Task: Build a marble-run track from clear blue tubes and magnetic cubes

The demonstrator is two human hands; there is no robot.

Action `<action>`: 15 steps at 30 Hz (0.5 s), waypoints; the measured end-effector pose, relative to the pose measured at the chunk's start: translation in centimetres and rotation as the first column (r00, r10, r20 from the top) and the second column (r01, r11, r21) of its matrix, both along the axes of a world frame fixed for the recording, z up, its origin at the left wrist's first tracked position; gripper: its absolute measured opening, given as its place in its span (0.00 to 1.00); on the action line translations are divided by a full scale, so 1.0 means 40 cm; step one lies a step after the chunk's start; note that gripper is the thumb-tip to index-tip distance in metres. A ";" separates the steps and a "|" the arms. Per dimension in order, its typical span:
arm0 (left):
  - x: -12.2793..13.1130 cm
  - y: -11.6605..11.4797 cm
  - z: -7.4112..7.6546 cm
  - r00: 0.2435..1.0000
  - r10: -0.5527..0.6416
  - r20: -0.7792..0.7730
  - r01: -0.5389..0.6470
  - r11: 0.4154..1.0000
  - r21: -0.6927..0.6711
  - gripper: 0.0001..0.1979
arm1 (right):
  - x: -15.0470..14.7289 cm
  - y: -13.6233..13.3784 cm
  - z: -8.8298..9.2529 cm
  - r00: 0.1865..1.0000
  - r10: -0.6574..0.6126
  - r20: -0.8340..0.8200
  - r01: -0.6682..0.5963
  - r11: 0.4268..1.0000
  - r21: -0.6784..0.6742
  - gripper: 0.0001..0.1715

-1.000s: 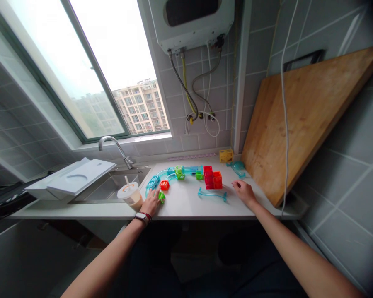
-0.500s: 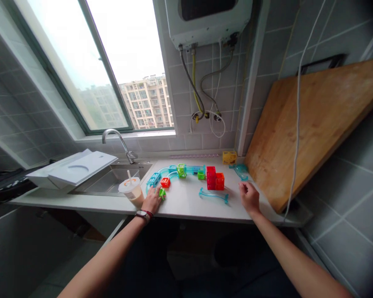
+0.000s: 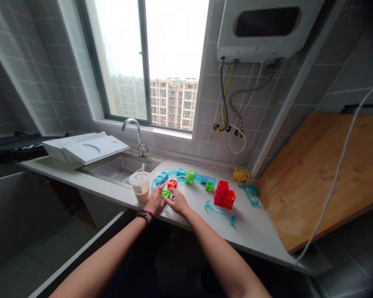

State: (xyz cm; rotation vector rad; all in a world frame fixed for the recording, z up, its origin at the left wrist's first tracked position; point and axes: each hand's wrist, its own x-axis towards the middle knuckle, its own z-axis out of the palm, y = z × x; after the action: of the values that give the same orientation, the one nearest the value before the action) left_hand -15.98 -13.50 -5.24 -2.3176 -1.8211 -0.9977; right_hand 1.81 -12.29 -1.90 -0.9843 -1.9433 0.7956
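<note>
Near the counter's front edge, my left hand [image 3: 156, 200] and my right hand [image 3: 177, 201] close on a small green toy cube [image 3: 165, 194] from either side. Just behind it sits an orange-red cube [image 3: 172, 183]. A clear blue curved toy track [image 3: 170, 172] runs around behind them, with blue cubes [image 3: 161, 178] at its left bend. Farther along stand a stacked green block [image 3: 190, 176] and another green cube [image 3: 209, 186]. Red blocks [image 3: 221, 193] are joined right of these, and a loose blue track piece [image 3: 220, 212] lies in front of them.
A lidded drink cup [image 3: 140, 187] with a straw stands close left of my left hand. Behind it are the sink [image 3: 96, 169], faucet [image 3: 139, 136] and a white box [image 3: 95, 147]. A yellow block [image 3: 240, 176], a blue piece [image 3: 251, 194] and a leaning wooden board [image 3: 323, 174] are rightward.
My right hand has moved left from the counter's right side to the green cube beside my left hand. The camera view has turned left.
</note>
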 end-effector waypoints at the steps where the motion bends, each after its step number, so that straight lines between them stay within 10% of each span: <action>1: -0.001 0.003 -0.004 1.000 0.000 0.009 0.000 1.000 -0.002 0.39 | -0.011 0.011 -0.008 1.000 0.002 0.005 -0.002 1.000 -0.001 0.29; 15: 0.003 0.014 -0.012 0.992 -0.010 0.124 0.013 1.000 -0.023 0.38 | -0.024 0.033 -0.027 0.996 -0.031 0.086 0.028 0.999 0.034 0.21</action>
State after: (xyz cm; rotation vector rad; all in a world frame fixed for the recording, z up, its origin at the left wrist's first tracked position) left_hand -15.85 -12.93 -5.73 -2.3315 -1.8748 -1.1520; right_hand 0.84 -10.95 -2.96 -1.0404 -2.0042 0.7129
